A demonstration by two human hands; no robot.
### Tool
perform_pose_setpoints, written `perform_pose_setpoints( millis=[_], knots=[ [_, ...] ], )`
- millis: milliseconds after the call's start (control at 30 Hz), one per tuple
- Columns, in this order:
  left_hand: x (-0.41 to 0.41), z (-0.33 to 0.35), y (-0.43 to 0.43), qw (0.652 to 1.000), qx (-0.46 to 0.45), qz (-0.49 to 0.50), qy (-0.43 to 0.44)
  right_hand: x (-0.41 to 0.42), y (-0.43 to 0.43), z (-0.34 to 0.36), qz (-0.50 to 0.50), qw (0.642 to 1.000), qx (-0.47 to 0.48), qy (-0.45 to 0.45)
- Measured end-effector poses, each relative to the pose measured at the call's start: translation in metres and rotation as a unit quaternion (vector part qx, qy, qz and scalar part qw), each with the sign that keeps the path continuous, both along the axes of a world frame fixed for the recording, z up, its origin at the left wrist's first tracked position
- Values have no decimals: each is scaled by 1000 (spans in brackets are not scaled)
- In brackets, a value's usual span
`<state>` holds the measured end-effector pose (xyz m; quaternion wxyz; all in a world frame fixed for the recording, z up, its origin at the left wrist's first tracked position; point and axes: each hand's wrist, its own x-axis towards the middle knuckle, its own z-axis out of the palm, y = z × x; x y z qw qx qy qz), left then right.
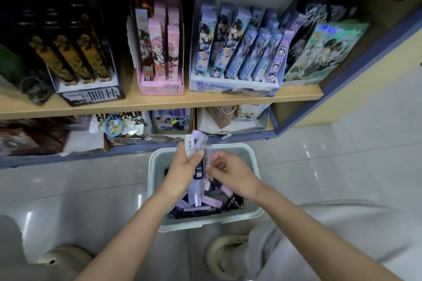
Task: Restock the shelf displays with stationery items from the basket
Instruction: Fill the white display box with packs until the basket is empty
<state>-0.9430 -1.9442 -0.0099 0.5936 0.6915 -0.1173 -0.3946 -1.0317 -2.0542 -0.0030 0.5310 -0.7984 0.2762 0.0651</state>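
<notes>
A pale green basket stands on the floor below the shelf, holding several purple, pink and black stationery packs. Above it my left hand grips a bunch of long slim packs, upright, with a barcode label showing. My right hand is beside them, fingers curled, pinching the clear edge of one pack. On the wooden shelf stand a black display box, a pink one and a blue one with upright boxed items.
A large illustrated folder leans at the shelf's right end. The lower shelf holds card boxes and a small paper bag. White glossy tile floor lies all around. My shoes and trouser leg are near the basket.
</notes>
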Motion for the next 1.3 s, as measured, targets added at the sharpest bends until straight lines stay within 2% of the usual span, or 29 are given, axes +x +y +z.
perform_pose_setpoints(
  millis=[200,433,567,767,900,1300],
  knots=[
    [7,66,8,998,-61,1,-16,-8,-9,69,3,997,-60,-50],
    [21,145,20,992,-104,-11,-72,4,-19,173,-2,975,-136,-176],
    [28,180,26,986,-129,-37,-99,20,-31,241,-37,932,-229,-278],
    [47,211,36,977,-134,-20,-165,69,-58,318,-133,836,-350,-400],
    [60,218,48,976,-135,-1,-170,106,-79,332,-141,816,-411,-380],
    [73,216,55,981,-148,19,-125,139,-88,337,-25,787,-542,-293]
  ],
)
